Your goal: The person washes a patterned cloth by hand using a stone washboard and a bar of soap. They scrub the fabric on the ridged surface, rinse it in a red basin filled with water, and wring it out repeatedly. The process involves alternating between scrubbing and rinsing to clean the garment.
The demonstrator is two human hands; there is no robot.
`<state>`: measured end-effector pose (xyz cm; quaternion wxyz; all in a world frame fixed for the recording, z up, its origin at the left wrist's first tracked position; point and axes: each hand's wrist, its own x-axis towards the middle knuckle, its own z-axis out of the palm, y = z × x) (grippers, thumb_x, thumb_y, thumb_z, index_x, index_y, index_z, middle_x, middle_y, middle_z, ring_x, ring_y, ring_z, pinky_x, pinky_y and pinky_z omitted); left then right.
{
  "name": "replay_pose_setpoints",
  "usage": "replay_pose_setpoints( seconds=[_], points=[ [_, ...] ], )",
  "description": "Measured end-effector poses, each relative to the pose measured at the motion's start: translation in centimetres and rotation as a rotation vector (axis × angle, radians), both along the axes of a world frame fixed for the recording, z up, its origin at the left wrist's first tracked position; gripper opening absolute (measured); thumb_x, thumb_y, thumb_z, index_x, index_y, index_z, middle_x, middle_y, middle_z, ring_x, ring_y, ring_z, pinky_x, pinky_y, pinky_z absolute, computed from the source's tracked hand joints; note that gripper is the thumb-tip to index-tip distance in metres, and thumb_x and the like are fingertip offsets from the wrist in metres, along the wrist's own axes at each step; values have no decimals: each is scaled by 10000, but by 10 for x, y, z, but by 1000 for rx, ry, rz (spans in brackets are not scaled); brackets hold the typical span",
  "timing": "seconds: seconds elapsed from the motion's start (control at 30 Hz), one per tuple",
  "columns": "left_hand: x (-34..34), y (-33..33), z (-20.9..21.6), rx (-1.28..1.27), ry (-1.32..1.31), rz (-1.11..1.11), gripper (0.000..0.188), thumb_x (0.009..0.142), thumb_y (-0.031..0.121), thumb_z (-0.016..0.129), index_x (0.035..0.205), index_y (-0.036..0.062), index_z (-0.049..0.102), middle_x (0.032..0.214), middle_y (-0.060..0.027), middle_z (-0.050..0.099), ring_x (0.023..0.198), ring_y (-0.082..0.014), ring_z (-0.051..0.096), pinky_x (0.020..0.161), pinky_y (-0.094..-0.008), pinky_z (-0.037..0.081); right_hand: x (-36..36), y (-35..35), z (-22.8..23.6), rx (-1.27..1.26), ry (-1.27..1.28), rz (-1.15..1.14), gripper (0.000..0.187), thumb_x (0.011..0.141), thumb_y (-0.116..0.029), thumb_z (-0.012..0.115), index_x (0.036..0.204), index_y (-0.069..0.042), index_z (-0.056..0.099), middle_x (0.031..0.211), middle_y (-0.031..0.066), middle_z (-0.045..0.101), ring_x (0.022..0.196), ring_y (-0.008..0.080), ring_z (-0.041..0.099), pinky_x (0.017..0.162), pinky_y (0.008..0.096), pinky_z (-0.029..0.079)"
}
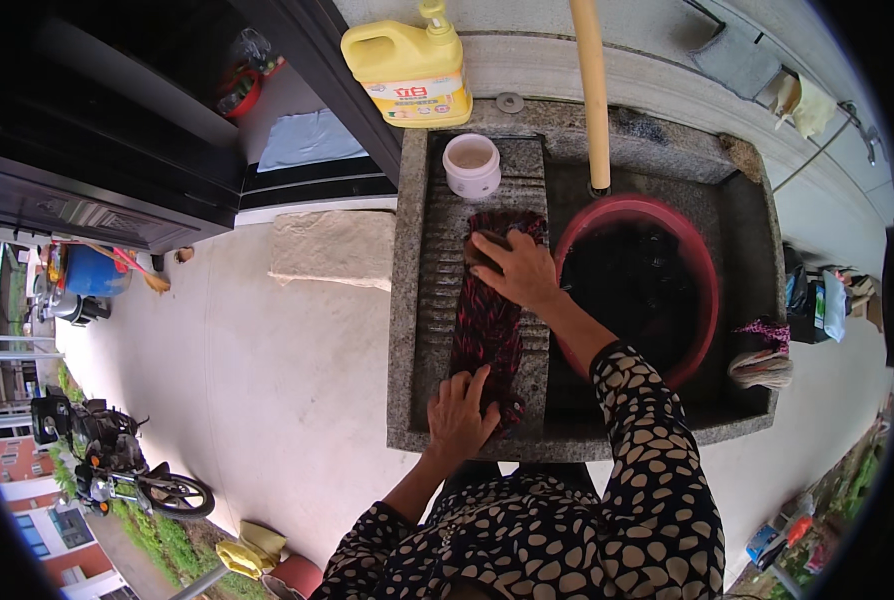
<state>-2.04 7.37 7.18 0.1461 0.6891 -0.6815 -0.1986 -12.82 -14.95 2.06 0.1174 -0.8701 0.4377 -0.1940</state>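
Observation:
A wet dark cloth with pink-red streaks [489, 335] lies lengthwise on the ridged stone washboard [437, 290]. My right hand [519, 268] is closed around a brown scrubbing brush [479, 250], pressed on the far part of the cloth; its bristles are hidden. At the near end, my left hand [459, 412] lies on the cloth with its fingers spread. Right of the washboard, a red basin [709, 290] of dark water stands in the stone sink [752, 240]. A small white tub [472, 180] sits at the washboard's far end.
A yellow jug with a pump [412, 75] stands behind the washboard. A pale yellow pipe [591, 100] comes down at the basin's far edge. Wrung cloths [762, 368] hang over the sink's right rim. A stone slab [332, 248] and a motorcycle [117, 460] are to the left.

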Motion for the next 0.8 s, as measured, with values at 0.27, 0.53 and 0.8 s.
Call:
replay_pose_setpoints(
  seconds=[0.27, 0.53, 0.8],
  points=[
    [12, -4, -19, -79, 183, -137, 366, 719, 120, 621, 1083, 95, 649, 741, -65, 487, 622, -215, 520, 512, -344, 462, -3, -17, -26, -155, 94, -152, 555, 807, -435, 668, 1322, -297, 513, 917, 108, 492, 813, 300, 553, 640, 435, 493],
    [21, -2, -16, -260, 201, -107, 302, 699, 89, 632, 1000, 97, 653, 727, -58, 507, 648, -219, 547, 524, -355, 486, 26, 67, 4, 61, -41, 159, 544, 815, -462, 664, 1326, -358, 510, 883, 79, 469, 778, 257, 540, 657, 388, 485],
    [20, 7, -30, -200, 280, -148, 298, 713, 147, 657, 1006, 98, 646, 714, -51, 507, 609, -215, 526, 479, -344, 441, 22, -38, -29, -60, 83, -273, 481, 817, -425, 656, 1263, -270, 567, 896, 127, 534, 855, 317, 586, 620, 440, 507]
  ],
)
